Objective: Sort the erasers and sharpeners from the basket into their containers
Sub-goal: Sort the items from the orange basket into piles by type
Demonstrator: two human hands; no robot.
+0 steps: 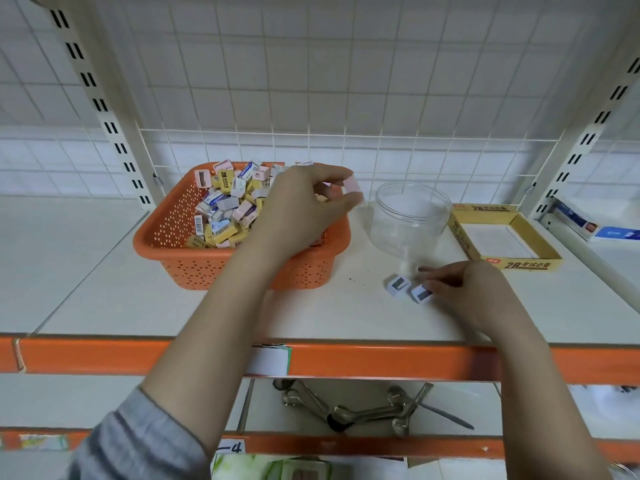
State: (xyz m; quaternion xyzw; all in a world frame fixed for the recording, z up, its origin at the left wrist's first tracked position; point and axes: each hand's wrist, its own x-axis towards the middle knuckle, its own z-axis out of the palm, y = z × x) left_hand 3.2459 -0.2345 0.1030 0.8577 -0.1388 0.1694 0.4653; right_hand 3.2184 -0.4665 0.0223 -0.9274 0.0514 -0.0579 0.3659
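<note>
An orange basket point(166, 233) on the shelf holds several yellow-boxed erasers and pink and white sharpeners. Over its right side, my left hand point(301, 209) pinches a pink sharpener point(352, 185) between thumb and fingertips. A clear plastic jar point(408, 216) stands to the right of the basket. Beyond the jar lies an open yellow cardboard box point(540, 251). Two white sharpeners lie on the shelf in front of the jar: one point(397, 285) free, the other point(421, 293) at the fingertips of my right hand point(464, 289). Whether the fingers grip it I cannot tell.
The shelf point(104, 306) has an orange front edge and a wire grid back. Boxed goods point(588, 226) lie at the far right. On the shelf below rest metal wrenches point(346, 410). White slotted uprights stand at both sides.
</note>
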